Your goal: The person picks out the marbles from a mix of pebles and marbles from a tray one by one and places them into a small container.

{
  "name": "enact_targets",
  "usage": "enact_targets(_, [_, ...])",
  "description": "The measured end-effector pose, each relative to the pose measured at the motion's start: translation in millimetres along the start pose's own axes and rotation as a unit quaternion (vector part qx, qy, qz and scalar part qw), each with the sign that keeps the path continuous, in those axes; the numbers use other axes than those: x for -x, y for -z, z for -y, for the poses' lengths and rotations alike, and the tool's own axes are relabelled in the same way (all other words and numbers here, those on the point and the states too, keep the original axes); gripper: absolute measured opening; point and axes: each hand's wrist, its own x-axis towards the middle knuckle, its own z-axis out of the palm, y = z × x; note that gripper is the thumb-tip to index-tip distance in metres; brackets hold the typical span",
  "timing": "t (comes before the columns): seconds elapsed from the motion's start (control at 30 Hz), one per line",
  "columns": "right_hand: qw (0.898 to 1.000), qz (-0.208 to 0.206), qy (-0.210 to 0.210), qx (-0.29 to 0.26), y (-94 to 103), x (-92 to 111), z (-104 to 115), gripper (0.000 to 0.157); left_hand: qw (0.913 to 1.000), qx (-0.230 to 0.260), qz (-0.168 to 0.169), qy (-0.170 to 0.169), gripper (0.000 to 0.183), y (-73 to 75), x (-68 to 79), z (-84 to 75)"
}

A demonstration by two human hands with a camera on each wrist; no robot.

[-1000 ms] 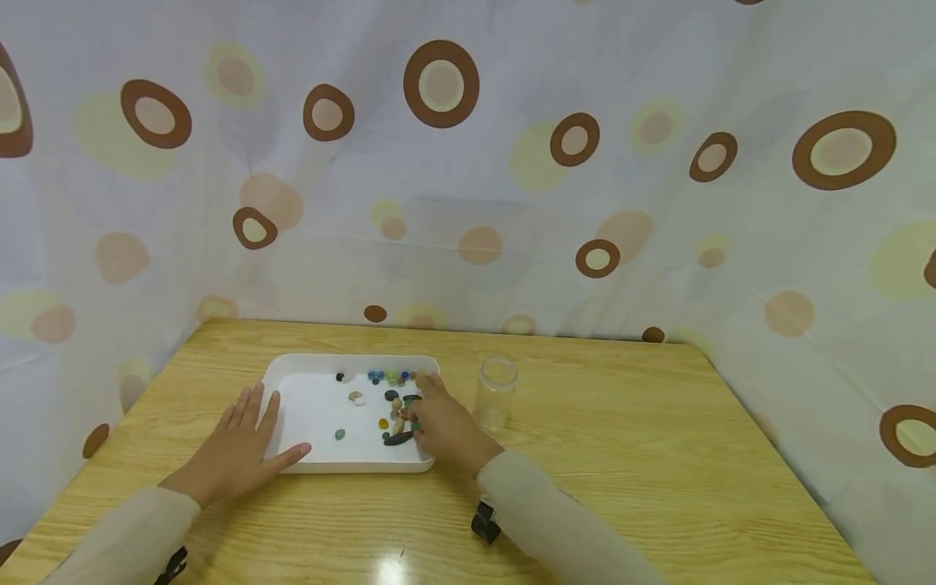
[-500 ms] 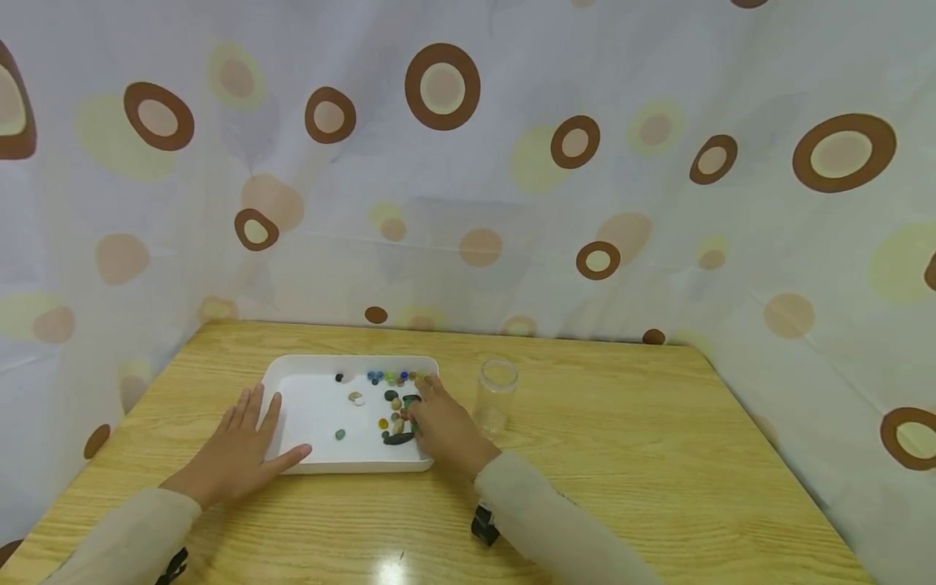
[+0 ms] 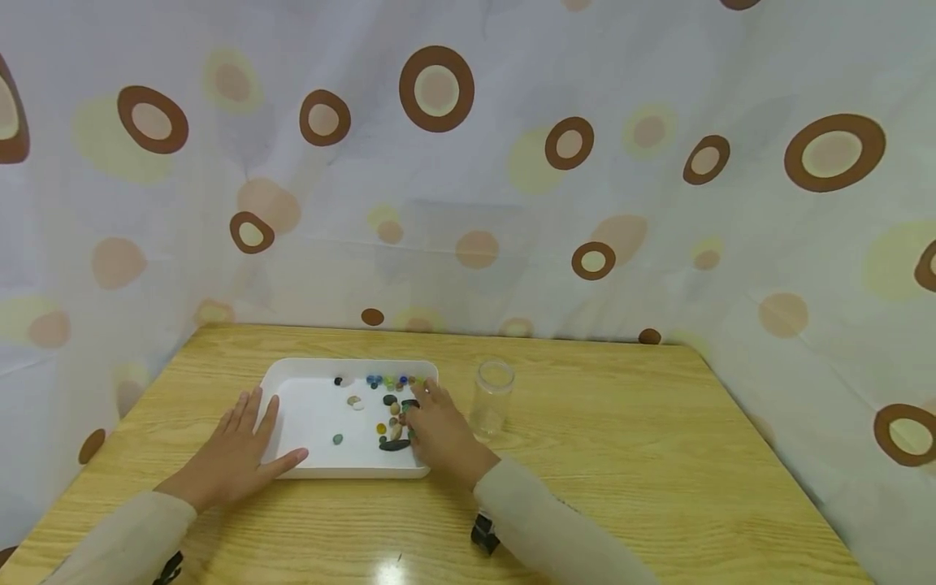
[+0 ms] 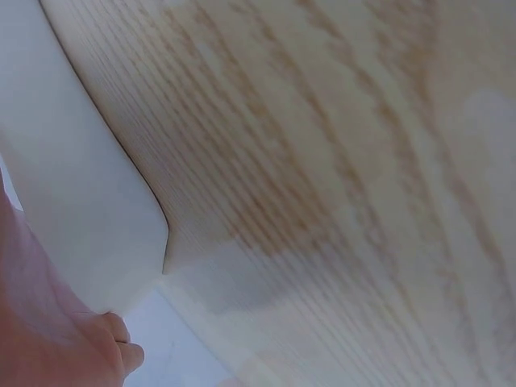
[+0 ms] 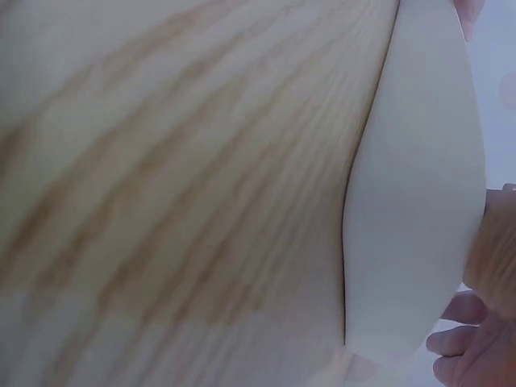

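Now rests left hand (image 3: 232,457), spread wide, at left end of white tray (image 3: 303,414); holds right hand (image 3: 444,437) over pebbles (image 3: 396,445) inside right end, cannot tell whether pinching any; could topple clear jar (image 3: 491,400) just beside by swinging outward.

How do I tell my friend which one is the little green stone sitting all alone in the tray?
On the wooden table, find the white tray. In its near half, left of the middle, look right of the person's left hand. The green stone lies there by itself with bare tray all round, unlike the crowded pieces toward the right end.
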Motion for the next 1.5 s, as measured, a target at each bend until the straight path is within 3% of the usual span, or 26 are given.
enact_targets(0.2, [0.998, -0.019, 0.022, 0.056, 8.8, 2.7, -3.3, 0.018, 1.0, -0.006, 0.001, 0.001, 0.099, -1.5, 0.1, 0.9])
enact_targets(0.37, [0.991, -0.077, 0.046, 0.096, 31.0, 6.3, -10.4, 0.023, 0.9999, -0.013, -0.002, 0.002, 0.099, -2.0, -0.5, 2.2])
enact_targets(0.6, [0.986, -0.162, 0.045, 0.014, 65.1, 19.1, -34.0, 0.016, 1.0, -0.008, 0.0, 0.0, 0.099, -1.4, -0.7, 2.5])
enact_targets(0.73, [0.98, -0.199, 0.024, -0.001, 77.6, 28.9, -53.9, 0.014, 1.0, -0.008, 0.0, 0.0, 0.099, -1.7, -0.8, 2.7])
enact_targets(1.03, [0.982, -0.177, -0.057, -0.044, 86.1, 52.2, -88.5, 0.01, 0.9999, -0.01, -0.003, -0.004, 0.098, -1.2, -0.6, 2.5])
enact_targets(1.5, [0.981, -0.154, -0.083, -0.078, 78.5, 57.5, -98.5, 0.01, 1.0, -0.003, -0.005, 0.002, 0.101, -0.1, 0.2, 2.1])
